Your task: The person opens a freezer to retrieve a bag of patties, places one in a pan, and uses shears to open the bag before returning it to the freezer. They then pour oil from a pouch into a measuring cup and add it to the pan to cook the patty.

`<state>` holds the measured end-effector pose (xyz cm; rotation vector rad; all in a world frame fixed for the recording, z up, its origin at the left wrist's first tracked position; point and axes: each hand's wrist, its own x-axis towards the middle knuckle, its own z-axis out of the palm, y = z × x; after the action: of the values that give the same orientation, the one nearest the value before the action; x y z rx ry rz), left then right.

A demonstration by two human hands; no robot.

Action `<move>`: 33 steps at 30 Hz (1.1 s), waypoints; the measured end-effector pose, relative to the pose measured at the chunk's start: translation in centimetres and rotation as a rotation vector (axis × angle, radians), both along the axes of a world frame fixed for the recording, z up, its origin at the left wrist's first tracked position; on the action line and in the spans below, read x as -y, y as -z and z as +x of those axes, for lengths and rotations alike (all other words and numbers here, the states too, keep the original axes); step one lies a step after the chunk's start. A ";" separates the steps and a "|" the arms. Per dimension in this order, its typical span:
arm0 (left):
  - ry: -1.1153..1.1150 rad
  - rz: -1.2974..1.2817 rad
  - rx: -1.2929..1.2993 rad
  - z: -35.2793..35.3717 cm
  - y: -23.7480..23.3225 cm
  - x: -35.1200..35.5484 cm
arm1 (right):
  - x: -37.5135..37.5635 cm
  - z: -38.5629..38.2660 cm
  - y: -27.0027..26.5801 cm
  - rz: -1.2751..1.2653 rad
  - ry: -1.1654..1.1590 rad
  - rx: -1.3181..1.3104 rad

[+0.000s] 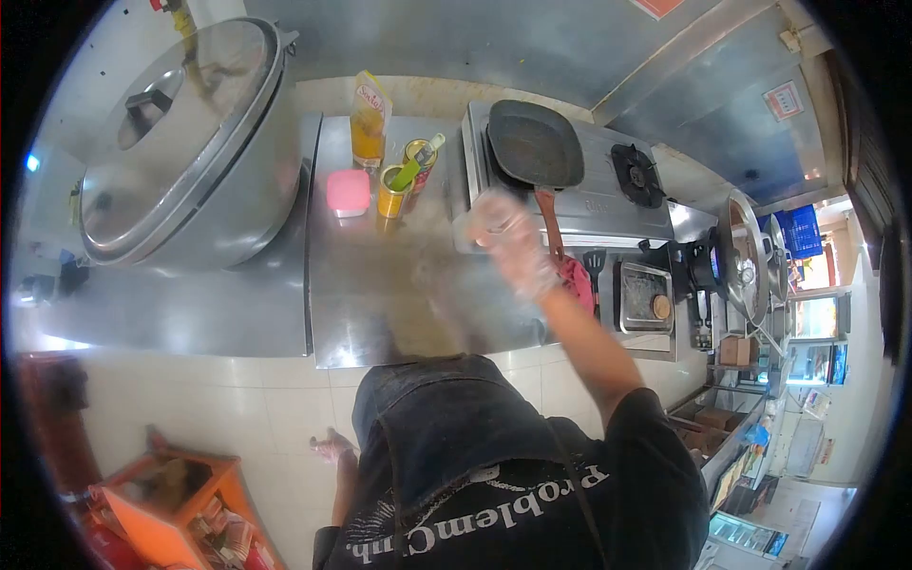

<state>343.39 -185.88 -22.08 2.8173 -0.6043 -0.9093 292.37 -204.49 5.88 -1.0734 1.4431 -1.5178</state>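
Note:
My right hand [508,242], in a clear plastic glove, is blurred by motion over the front left edge of the steel stove, near the brown handle of a square dark pan [537,142]. Whether it holds anything is too blurred to tell. Low at my left side, my left hand [332,445] hangs over the floor with its fingers spread and nothing in them. On the steel counter [370,313] stand a pink-lidded container [349,192], two opened cans [390,201] with a green-handled tool, and a bag of yellow liquid [367,133].
A large lidded pot [199,142] stands at the left. Beside the pan is a bare burner [637,175]. Right of my arm are a pink cloth [575,281], a black spatula [595,271] and a steel tray [644,297]. An orange bin [185,494] sits at the lower left.

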 end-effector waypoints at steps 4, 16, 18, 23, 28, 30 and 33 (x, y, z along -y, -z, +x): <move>0.101 -0.002 0.070 1.3 2.5 -1.1 | -1.4 8.0 8.0 0.160 -0.045 -0.411; 0.038 0.028 0.039 2.2 -0.9 2.5 | 1.3 15.7 12.2 0.172 -0.087 -0.436; 0.018 0.061 0.030 2.3 -0.5 2.4 | 0.9 15.4 12.5 0.157 -0.037 -0.578; 0.068 0.027 0.078 2.5 0.3 1.9 | -5.8 10.7 7.5 0.186 0.058 -0.807; 0.027 0.038 0.081 2.7 2.4 1.1 | -8.3 1.4 -4.0 0.221 0.743 -1.388; 0.405 0.088 0.145 4.9 7.1 -0.3 | -6.7 -3.1 -4.4 0.758 0.714 -1.136; 0.428 0.146 -0.032 7.7 11.7 0.9 | -5.2 -9.0 -2.3 0.943 0.539 -0.906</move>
<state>351.07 -186.74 -33.79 2.8415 -1.2141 -1.1008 283.37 -199.31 8.15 -0.7763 2.8299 -0.3777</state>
